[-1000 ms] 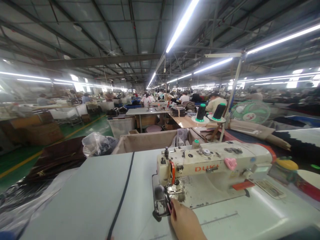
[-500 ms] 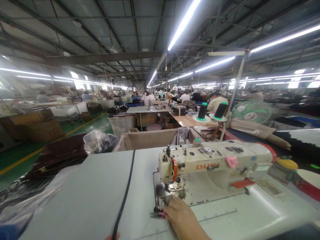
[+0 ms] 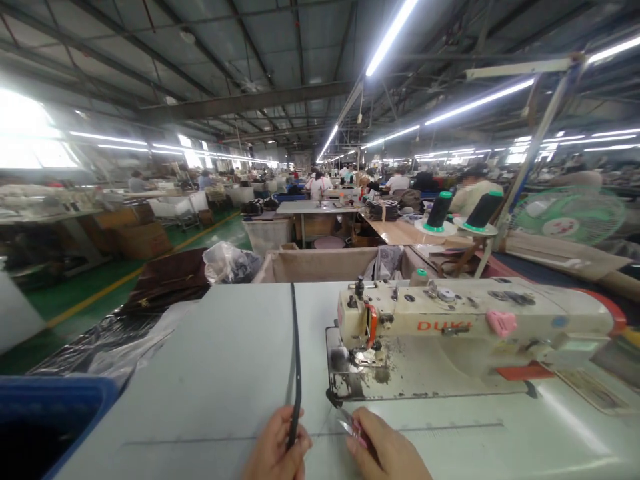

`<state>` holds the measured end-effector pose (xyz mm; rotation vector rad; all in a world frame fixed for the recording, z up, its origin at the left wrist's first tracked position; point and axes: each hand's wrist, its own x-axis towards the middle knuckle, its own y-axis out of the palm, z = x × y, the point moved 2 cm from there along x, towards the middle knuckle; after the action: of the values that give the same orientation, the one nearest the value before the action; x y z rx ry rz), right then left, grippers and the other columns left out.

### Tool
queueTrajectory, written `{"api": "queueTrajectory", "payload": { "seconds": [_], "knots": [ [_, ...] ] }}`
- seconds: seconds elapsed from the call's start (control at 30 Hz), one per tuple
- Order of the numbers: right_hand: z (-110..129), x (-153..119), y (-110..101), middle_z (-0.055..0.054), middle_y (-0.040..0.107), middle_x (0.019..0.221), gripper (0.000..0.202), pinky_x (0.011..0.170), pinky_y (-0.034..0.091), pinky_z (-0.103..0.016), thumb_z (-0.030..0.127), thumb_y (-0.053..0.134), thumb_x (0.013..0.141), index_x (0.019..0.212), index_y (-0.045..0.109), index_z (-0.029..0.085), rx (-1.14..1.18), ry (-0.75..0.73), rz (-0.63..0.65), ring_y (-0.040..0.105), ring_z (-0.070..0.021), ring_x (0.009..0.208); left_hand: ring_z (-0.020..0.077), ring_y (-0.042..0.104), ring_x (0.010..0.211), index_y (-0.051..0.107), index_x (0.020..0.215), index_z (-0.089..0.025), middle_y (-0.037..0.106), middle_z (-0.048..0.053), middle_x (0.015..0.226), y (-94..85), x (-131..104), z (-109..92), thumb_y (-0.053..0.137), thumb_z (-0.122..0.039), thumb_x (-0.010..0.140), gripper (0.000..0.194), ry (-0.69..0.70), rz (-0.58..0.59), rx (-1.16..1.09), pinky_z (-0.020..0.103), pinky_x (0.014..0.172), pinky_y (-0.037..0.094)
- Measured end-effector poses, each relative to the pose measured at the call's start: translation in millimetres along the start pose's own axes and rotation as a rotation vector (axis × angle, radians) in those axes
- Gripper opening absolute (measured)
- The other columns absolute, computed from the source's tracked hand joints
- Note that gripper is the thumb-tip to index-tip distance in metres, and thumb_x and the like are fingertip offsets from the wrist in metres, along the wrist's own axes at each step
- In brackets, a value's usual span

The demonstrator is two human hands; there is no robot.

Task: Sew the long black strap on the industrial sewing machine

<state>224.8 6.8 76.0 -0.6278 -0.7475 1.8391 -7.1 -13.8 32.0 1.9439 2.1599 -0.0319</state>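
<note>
A long thin black strap (image 3: pixel 296 353) lies straight across the pale sewing table (image 3: pixel 225 373), running away from me. My left hand (image 3: pixel 276 450) pinches its near end at the bottom edge. My right hand (image 3: pixel 387 450) holds small pink-handled thread snips (image 3: pixel 353 427), their metal tip pointing up-left toward the strap. Just beyond stands a cream sewing machine (image 3: pixel 470 327) with orange lettering; its needle area (image 3: pixel 370 357) is a short way above my right hand.
A blue bin (image 3: pixel 45 413) sits at the lower left. Two dark thread cones (image 3: pixel 440 210) stand on a stand behind the machine, next to a green fan (image 3: pixel 567 217). A fabric-lined trough (image 3: pixel 320 263) borders the table's far edge. Other people work at distant tables.
My right hand pulled back from the needle area toward me, holding the snips. My left hand came into view and took the strap's near end. The camera shifted left and down.
</note>
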Motion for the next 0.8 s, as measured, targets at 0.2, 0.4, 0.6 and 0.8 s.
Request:
{"api": "queueTrajectory", "payload": {
  "seconds": [0.2,0.4,0.6,0.8],
  "knots": [
    [12.4,7.7,14.1,-0.008,0.083,0.107,0.017,0.080,0.052,-0.033,0.036,0.052,0.104,0.112,0.064,0.026,-0.182,-0.041,0.044,0.081,-0.0276,0.099,0.0076,0.054,0.046,0.061,0.122,-0.022,0.068,0.001,0.090,11.3,-0.6,-0.1,0.087,-0.080,0.076,0.078,0.010,0.089,-0.036,0.022,0.044,0.039],
    [19.8,14.5,28.2,-0.002,0.083,0.094,0.009,0.071,0.052,-0.030,0.032,0.059,0.106,0.104,0.065,0.025,-0.321,-0.230,-0.071,0.081,-0.0220,0.084,0.0105,0.058,0.051,0.059,0.128,-0.022,0.071,0.006,0.097,6.4,-1.1,1.6,0.081,-0.086,0.079,0.083,0.013,0.160,0.005,0.025,0.048,0.046],
    [30.5,19.8,34.4,0.004,0.082,0.085,0.007,0.062,0.046,-0.031,0.023,0.068,0.101,0.098,0.063,0.028,-0.405,-0.303,-0.207,0.081,-0.0198,0.075,0.0133,0.062,0.062,0.058,0.130,-0.024,0.073,0.009,0.104,7.5,-2.2,9.1,0.089,-0.078,0.077,0.082,0.040,0.096,-0.064,0.025,0.054,0.047],
    [24.9,23.5,35.7,0.004,0.080,0.082,0.023,0.063,0.046,-0.032,0.035,0.047,0.113,0.096,0.061,0.029,-0.350,-0.222,-0.235,0.081,-0.0193,0.074,0.0095,0.054,0.053,0.064,0.127,-0.023,0.068,0.003,0.095,7.3,-9.2,-0.2,0.089,-0.073,0.077,0.075,0.039,0.056,-0.066,0.025,0.052,0.044]
  ]
}}
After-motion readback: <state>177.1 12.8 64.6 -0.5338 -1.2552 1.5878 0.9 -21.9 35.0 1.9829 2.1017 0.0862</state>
